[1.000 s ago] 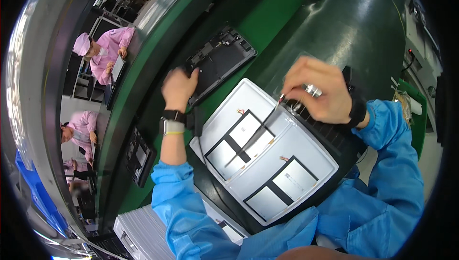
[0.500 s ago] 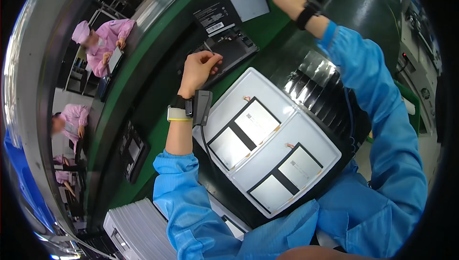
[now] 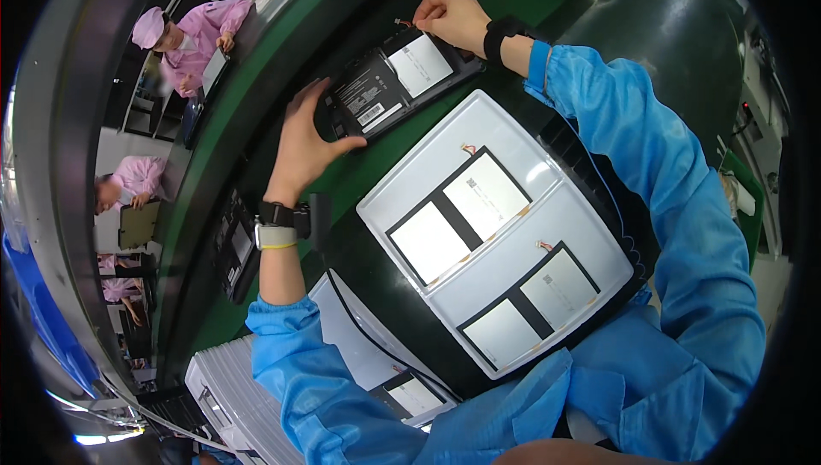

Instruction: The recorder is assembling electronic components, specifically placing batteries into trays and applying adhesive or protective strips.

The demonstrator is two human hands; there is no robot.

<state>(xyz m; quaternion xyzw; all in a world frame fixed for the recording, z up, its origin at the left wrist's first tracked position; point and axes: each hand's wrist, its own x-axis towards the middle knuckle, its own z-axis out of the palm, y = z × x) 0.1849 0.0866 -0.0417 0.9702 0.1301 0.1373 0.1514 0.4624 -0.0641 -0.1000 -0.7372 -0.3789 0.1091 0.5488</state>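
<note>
A flat battery pack (image 3: 421, 65), with a black labelled half and a whitish half, lies over an open black laptop base (image 3: 389, 127) on the green bench. At its far edge, beside a small red wire lead (image 3: 404, 23), my right hand (image 3: 455, 20) is closed in a pinch on the pack. My left hand (image 3: 306, 144) is open, thumb and fingers spread around the left end of the base. Whether its fingertips touch the base I cannot tell. In front of me, a white tray (image 3: 380, 200) holds more battery packs (image 3: 487, 195) with short wire leads.
A stack of white trays (image 3: 224, 379) stands at lower left, with another tray holding a battery (image 3: 410, 395) beside it. Another black device (image 3: 233, 247) lies on the bench (image 3: 192, 302) to the left. Co-workers in pink (image 3: 201, 37) sit across. A cable runs from my left wrist.
My right hand has come left and lower, bringing the battery down over the laptop base. The left hand has moved left and opened from a pinch. The trays appear shifted slightly in view.
</note>
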